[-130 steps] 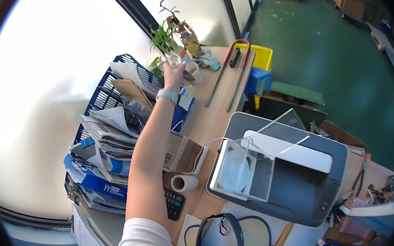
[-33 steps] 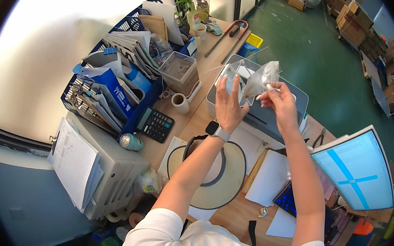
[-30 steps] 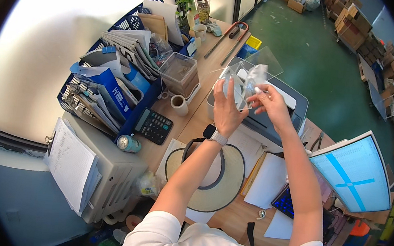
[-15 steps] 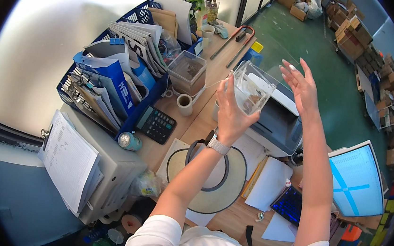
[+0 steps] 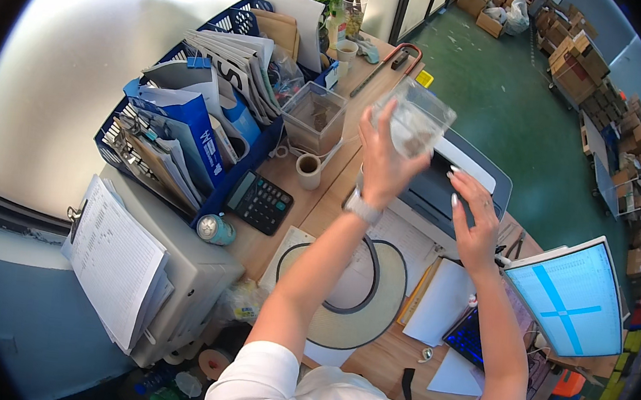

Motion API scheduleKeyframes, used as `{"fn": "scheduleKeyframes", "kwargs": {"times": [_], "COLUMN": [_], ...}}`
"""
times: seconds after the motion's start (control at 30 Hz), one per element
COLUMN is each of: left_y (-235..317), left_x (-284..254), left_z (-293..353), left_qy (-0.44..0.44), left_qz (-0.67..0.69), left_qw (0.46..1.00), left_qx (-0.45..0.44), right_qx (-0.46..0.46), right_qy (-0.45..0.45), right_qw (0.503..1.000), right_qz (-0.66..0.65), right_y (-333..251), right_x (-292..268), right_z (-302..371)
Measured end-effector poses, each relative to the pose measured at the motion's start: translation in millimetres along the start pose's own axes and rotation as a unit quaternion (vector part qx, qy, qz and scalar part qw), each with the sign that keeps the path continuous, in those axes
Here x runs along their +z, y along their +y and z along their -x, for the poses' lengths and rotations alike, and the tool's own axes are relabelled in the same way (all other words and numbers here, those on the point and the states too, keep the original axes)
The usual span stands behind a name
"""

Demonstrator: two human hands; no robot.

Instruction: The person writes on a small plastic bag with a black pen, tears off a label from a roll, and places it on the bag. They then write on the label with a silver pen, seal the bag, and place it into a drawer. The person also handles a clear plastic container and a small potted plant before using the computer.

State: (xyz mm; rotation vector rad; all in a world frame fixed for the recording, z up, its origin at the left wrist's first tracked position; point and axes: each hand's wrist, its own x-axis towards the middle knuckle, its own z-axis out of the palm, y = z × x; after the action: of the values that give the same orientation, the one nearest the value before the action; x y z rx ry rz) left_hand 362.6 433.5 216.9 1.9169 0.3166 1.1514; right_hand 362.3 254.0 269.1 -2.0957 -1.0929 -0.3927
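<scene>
My left hand (image 5: 387, 164) grips a clear plastic box (image 5: 427, 116) by its near side, holding it tilted in the air over the desk's far part. Something pale and brownish shows through its walls, but I cannot make out what. To the right and nearer, my right hand (image 5: 476, 229) hangs free of the box, fingers bent and apart, with nothing in it. Below both hands stands a white and grey printer (image 5: 487, 172). Another clear box (image 5: 320, 111) with brownish contents sits on the desk left of my left hand, behind a white cup (image 5: 308, 171).
Blue file racks (image 5: 241, 163) packed with papers line the left, beside a calculator (image 5: 260, 203) and a drink can (image 5: 216, 230). A wide-brimmed hat (image 5: 380, 302) lies beneath my left forearm. At right are a monitor (image 5: 569, 297) and keyboard (image 5: 464, 339).
My right hand has come down and nearer, from raised beside the box to over the printer's near side. The box in my left hand has turned and shifted slightly.
</scene>
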Motion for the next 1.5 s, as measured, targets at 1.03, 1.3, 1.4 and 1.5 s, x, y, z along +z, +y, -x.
{"fn": "scheduleKeyframes", "kwargs": {"times": [1.03,1.3,1.4,1.5], "left_y": [-148,-151,-152,-156], "left_x": [-94,-85,-82,-84], "left_z": [-52,-49,-48,-47], "left_qy": [0.011,0.038,0.039,0.036], "left_qz": [-0.051,-0.063,-0.052,-0.054], "left_qw": [0.999,0.997,0.998,0.998], "left_qx": [-0.002,0.006,0.014,0.020], "right_qx": [0.245,0.282,0.299,0.304], "right_qy": [-0.105,-0.094,-0.086,-0.076], "right_qw": [0.960,0.951,0.947,0.946], "right_qz": [-0.088,-0.086,-0.085,-0.086], "right_y": [2,7,6,4], "right_x": [3,-4,-8,-11], "right_z": [137,155,160,165]}}
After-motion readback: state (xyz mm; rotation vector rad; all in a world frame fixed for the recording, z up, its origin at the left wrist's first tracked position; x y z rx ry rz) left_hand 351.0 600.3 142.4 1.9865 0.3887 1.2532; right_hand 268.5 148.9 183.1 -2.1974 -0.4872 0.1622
